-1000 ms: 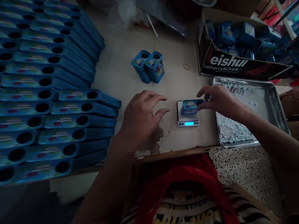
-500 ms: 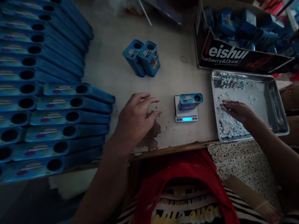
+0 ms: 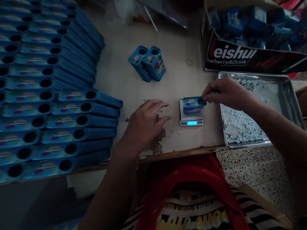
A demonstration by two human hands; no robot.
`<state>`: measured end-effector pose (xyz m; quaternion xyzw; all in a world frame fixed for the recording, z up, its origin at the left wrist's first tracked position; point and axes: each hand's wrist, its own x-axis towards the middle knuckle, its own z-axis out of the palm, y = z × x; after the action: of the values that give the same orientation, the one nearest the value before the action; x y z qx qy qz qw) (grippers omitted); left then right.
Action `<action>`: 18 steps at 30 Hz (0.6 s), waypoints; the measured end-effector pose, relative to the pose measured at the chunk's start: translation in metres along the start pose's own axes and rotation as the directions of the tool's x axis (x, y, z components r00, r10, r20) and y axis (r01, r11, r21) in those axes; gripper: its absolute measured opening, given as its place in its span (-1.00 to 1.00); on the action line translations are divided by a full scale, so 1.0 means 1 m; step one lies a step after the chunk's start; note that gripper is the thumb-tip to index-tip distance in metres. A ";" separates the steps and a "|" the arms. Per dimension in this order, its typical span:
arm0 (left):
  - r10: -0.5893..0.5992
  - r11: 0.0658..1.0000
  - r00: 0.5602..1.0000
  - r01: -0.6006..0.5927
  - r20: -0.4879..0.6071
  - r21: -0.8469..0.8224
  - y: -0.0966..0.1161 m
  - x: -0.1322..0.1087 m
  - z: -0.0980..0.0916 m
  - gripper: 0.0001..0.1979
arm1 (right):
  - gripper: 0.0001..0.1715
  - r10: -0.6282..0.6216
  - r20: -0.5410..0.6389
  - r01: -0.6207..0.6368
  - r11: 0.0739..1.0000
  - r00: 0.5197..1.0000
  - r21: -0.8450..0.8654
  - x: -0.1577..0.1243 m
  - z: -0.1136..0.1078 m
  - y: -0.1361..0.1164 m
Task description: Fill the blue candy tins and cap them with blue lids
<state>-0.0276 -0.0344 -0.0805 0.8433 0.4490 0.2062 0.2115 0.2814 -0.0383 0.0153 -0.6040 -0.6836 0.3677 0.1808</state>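
A small blue box (image 3: 189, 105) with printed lettering and a round hole in its top stands on a small digital scale (image 3: 192, 122) with a lit blue display. My right hand (image 3: 222, 91) is at the box's right end, thumb and fingers pinched together right by the hole. Whatever the fingertips hold is too small to make out. To the left of the scale, my left hand (image 3: 150, 119) hovers over the table with thumb and fingers apart, holding nothing. Small pale candies (image 3: 242, 127) lie in a metal tray (image 3: 285, 92) under my right forearm.
Two blue boxes (image 3: 153, 64) lean together behind the scale. Rows of similar blue boxes (image 3: 79, 121) fill the table's left side. A black carton (image 3: 240, 57) of blue boxes stands behind the tray. A rubber band (image 3: 189, 62) lies on the table (image 3: 172, 86).
My right hand has moved left from the candies in the tray to the hole of the box on the scale. My left hand has shifted slightly right, still open.
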 end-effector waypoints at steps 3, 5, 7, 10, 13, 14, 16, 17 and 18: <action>0.003 1.000 1.000 -0.003 0.000 -0.005 -0.005 0.002 0.003 -0.66 | -0.94 -0.061 0.024 0.065 0.967 0.998 -0.245 0.004 0.002 -0.011; 0.005 1.000 1.000 -0.005 -0.006 -0.007 -0.009 0.004 0.005 -0.65 | -0.88 -0.072 0.050 0.086 0.917 0.996 -0.390 0.004 0.004 -0.018; 0.006 1.000 1.000 -0.007 -0.012 -0.012 -0.014 0.004 0.007 -0.64 | -0.77 -0.072 0.074 0.100 0.851 0.995 -0.516 0.004 0.007 -0.026; -0.004 1.000 1.000 0.003 -0.023 -0.021 -0.020 0.003 0.008 -0.64 | -0.67 -0.087 0.107 0.135 0.770 0.991 -0.624 0.004 0.012 -0.032; -0.007 1.000 1.000 0.006 -0.024 -0.024 -0.024 0.001 0.007 -0.64 | -0.68 -0.117 0.099 0.153 0.769 0.988 -0.621 0.005 0.015 -0.030; -0.005 1.000 1.000 0.004 -0.024 -0.024 -0.024 0.001 0.007 -0.65 | -0.68 -0.124 0.083 0.149 0.781 0.989 -0.606 0.005 0.015 -0.029; 0.003 1.000 1.000 -0.003 -0.022 -0.026 -0.025 0.001 0.006 -0.66 | -0.72 -0.129 0.038 0.129 0.819 0.991 -0.559 0.004 0.016 -0.025; 0.007 1.000 1.000 -0.008 -0.018 -0.029 -0.025 0.000 0.006 -0.68 | -0.75 -0.129 0.012 0.117 0.844 0.992 -0.524 0.003 0.016 -0.024; 0.013 0.999 1.000 -0.013 -0.012 -0.033 -0.024 0.000 0.005 -0.70 | -0.79 -0.129 -0.017 0.105 0.870 0.991 -0.481 0.001 0.015 -0.023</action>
<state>-0.0408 -0.0227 -0.0982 0.8413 0.4413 0.2198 0.2216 0.2547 -0.0417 0.0214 -0.5962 -0.7840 0.1607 0.0644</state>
